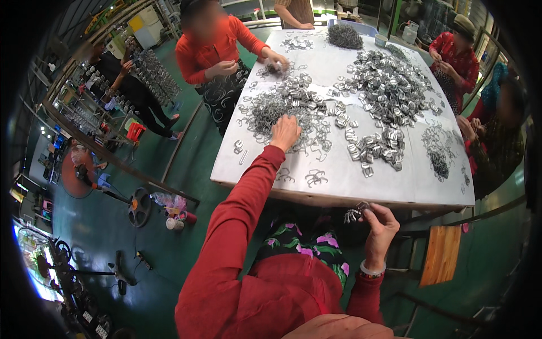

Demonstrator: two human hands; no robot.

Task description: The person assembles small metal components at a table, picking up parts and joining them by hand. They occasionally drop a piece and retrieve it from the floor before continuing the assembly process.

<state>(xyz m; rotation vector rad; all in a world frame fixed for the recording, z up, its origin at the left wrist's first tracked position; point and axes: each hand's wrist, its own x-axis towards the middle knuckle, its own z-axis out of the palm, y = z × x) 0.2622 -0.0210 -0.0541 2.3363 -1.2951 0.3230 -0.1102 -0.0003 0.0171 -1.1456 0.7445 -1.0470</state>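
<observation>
My left hand (286, 134) reaches across the white tabletop to a tangled pile of thin curved wire hooks (261, 116). Its fingers are bent and bunched together, with the tips down at the pile, so what they hold is hidden. In front of the table's near edge, my right hand (379, 226) is raised with thumb and fingers pinched. Between them is a small bunch of metal hooks (354, 215), some sticking out to the left. Flat, shiny metal clips (305, 99) lie against the far right of the wire pile.
A large heap of metal clips (389, 87) covers the table's right middle. A dark wire mound (345, 36) sits at the far end. Loose hooks (316, 178) lie by the near edge of the table (339, 191). Co-workers stand or sit around it; one in orange (206, 51) handles hooks.
</observation>
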